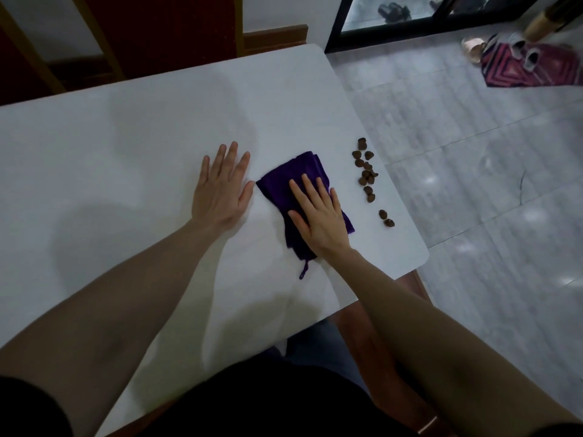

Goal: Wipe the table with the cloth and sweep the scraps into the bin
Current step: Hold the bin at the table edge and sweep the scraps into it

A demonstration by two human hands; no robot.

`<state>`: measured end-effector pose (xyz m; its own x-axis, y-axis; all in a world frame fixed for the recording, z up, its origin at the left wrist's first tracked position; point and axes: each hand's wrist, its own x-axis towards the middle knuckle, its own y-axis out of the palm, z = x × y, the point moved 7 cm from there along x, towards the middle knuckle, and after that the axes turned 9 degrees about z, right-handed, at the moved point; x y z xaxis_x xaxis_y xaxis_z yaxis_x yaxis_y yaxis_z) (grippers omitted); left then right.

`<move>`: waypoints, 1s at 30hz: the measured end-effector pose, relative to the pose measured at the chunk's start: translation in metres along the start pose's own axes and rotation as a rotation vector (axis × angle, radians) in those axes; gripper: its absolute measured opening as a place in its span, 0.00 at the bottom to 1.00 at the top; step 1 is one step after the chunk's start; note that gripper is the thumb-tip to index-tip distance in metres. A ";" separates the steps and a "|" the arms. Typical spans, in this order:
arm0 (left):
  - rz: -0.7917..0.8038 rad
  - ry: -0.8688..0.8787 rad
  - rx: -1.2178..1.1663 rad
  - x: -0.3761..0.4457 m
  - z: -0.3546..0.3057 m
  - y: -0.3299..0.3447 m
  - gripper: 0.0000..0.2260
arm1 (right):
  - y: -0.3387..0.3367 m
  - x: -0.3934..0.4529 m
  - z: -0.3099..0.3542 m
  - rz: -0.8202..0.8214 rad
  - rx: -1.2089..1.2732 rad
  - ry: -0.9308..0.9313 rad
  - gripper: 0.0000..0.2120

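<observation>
A folded purple cloth (284, 184) lies on the white table (126, 152), right of centre. My right hand (318, 212) presses flat on the cloth with straight fingers. Just left of the cloth, my left hand (222, 184) rests flat on the bare tabletop, fingers spread. Several brown scraps (366, 175) lie in a loose line along the table's right edge, a short gap to the right of the cloth. No bin is in view.
The table's right edge (407, 216) drops to a grey tiled floor (473, 152). A dark red chair (142, 33) stands behind the far edge. A patterned mat with shoes (530, 64) lies at the far right by a glass door.
</observation>
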<state>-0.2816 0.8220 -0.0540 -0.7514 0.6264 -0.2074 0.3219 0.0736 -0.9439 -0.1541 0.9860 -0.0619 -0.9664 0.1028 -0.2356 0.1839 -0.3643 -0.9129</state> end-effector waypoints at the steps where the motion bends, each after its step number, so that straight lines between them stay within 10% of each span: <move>1: -0.006 0.009 0.010 0.006 -0.008 -0.005 0.30 | -0.008 0.001 -0.007 -0.009 0.021 -0.001 0.27; 16: -0.084 0.090 -0.010 0.129 -0.252 -0.016 0.31 | -0.150 -0.022 -0.312 -0.050 -0.027 0.146 0.32; 30: 0.159 0.039 -0.084 0.245 -0.379 0.158 0.28 | -0.049 -0.008 -0.517 0.169 0.036 0.305 0.30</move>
<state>-0.1967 1.2808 -0.1566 -0.6647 0.6651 -0.3404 0.4832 0.0352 -0.8748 -0.0622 1.4819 -0.1875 -0.8239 0.3078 -0.4758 0.3246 -0.4319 -0.8415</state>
